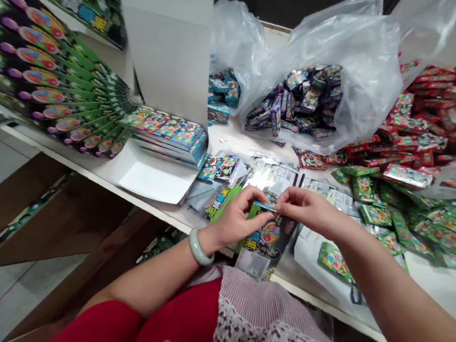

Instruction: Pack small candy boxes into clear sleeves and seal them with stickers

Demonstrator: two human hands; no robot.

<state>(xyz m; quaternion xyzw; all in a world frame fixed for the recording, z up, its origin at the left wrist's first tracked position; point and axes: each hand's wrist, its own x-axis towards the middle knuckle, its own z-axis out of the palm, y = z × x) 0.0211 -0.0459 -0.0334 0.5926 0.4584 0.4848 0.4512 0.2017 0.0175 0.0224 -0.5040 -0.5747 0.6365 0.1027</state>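
Observation:
Over the table's front edge my left hand [242, 216], with a pale bangle on the wrist, is closed with thumb and fingers around a small blue-edged packet [266, 206], mostly hidden. My right hand [302, 204] pinches at the right end of that same packet. Right beneath both hands lies a dark printed card [264, 242] with green edges and a colourful oval. Two small packets [218, 168] sit side by side just left of the hands. Clear plastic sleeves [275, 173] with printed paper lie behind them.
A white tray [154, 174] holds stacked colourful sheets [165, 130] at left, beside fanned green-black printed cards [53, 76]. Plastic bags hold teal packets [222, 93] and purple packets [302, 99]. Piles of red packets [432, 121] and green packets [422, 217] cover the right side. Cardboard boxes [54, 213] stand below.

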